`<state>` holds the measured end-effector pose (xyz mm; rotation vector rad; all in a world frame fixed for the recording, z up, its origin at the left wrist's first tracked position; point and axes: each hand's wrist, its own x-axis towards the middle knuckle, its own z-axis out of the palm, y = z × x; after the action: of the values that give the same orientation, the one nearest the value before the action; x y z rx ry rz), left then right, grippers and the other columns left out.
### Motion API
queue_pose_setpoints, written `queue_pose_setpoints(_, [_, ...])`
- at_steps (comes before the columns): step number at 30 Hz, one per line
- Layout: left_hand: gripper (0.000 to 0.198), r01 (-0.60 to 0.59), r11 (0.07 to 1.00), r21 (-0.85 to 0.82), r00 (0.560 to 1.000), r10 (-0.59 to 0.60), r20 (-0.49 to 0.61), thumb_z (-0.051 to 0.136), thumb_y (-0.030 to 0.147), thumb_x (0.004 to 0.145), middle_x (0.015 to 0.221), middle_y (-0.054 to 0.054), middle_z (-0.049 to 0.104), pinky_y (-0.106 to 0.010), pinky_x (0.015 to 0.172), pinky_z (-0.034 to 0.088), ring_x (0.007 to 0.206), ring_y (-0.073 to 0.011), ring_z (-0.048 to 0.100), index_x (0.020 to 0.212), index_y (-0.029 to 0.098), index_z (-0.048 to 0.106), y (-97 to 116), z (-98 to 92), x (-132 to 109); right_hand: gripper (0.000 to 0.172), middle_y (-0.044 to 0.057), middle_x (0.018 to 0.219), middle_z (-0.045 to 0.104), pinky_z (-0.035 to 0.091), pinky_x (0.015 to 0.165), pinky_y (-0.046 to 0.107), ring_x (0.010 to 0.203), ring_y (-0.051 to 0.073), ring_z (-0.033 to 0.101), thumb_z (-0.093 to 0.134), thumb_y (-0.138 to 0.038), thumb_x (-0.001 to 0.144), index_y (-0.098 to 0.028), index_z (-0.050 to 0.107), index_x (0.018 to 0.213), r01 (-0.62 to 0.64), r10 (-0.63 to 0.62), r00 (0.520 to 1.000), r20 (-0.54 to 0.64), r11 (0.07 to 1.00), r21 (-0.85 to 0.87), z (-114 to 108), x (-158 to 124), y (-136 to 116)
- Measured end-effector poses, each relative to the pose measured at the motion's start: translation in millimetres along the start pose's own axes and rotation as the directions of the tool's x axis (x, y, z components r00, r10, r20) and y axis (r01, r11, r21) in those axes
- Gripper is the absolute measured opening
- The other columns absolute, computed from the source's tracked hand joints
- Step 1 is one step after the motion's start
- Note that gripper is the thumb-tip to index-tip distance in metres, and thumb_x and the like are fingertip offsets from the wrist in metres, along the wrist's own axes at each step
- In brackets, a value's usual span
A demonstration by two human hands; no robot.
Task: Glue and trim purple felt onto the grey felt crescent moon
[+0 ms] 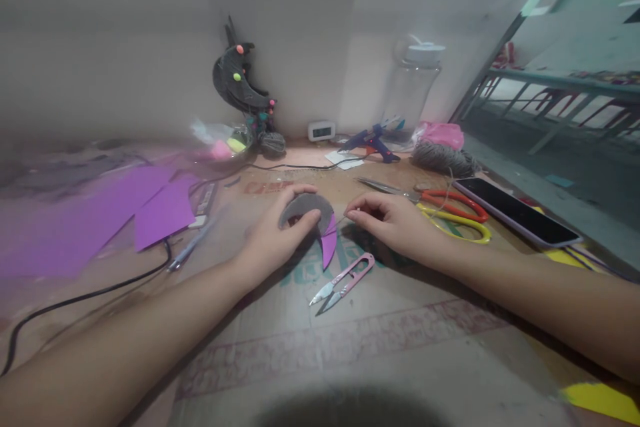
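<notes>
Wrapping appears in hand: curled left hand grips crescent; right hand pinches yarn, fingertips together. Next turn likely needs tension.

Grey-and-purple crescent in the left hand

Reads as a small craft workspace; cannot tell whether home or workshop. Identified by glue gun, grey yarn, purple sheets, scissors and thread snips spread over a printed brown work surface against a plain wall.
</notes>
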<state>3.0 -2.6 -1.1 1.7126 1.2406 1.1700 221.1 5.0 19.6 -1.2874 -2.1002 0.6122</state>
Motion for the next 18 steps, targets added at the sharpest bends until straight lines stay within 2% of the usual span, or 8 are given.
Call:
queue_pose_setpoints(5, [0.028,-0.059,0.996,0.062,0.998,0.057,0.024,0.061,0.029,0.085,0.114,-0.002,0.064,-0.027,0.083,0.046,0.102,-0.0206,0.06,0.112,0.026,0.059,2.2,0.8,-1.5,0.02,0.002,0.075,0.069,0.039,0.057,0.024,0.062,0.013,0.055,0.056,-0.033,0.09,-0.019,0.072,0.088,0.106,-0.106,0.994,-0.038,0.994,-0.003,4.1,-4.8,-12.2])
queue_pose_setpoints(10, [0.029,-0.074,0.991,0.109,0.993,0.063,0.103,0.058,0.032,0.087,0.11,-0.001,0.065,-0.028,0.082,0.048,0.1,-0.0201,0.061,0.115,0.025,0.058,5.0,-0.2,-4.4,0.018,0.002,0.077,0.071,0.042,0.059,0.022,0.064,0.012,0.059,0.058,-0.03,0.091,-0.019,0.072,0.089,0.173,-0.173,0.983,-0.055,0.985,-0.012,9.1,-8.2,-17.1])
queue_pose_setpoints(16, [0.029,-0.106,0.98,0.17,0.986,0.081,0.147,0.057,0.034,0.089,0.112,0.0,0.064,-0.029,0.083,0.048,0.104,-0.0206,0.06,0.117,0.026,0.057,5.0,-1.0,-4.7,0.018,0.002,0.081,0.073,0.043,0.061,0.02,0.066,0.011,0.06,0.057,-0.026,0.092,-0.017,0.072,0.094,0.258,-0.258,0.966,0.002,0.966,0.002,14.7,-10.3,-15.1])
queue_pose_setpoints(18, [0.028,-0.121,0.976,0.18,0.983,0.093,0.157,0.057,0.033,0.089,0.112,0.0,0.064,-0.029,0.083,0.048,0.104,-0.0203,0.06,0.116,0.026,0.057,5.3,-1.0,-4.6,0.018,0.002,0.08,0.073,0.043,0.061,0.02,0.066,0.011,0.061,0.057,-0.027,0.093,-0.017,0.072,0.094,0.254,-0.254,0.967,-0.01,0.967,0.003,14.5,-9.9,-15.0])
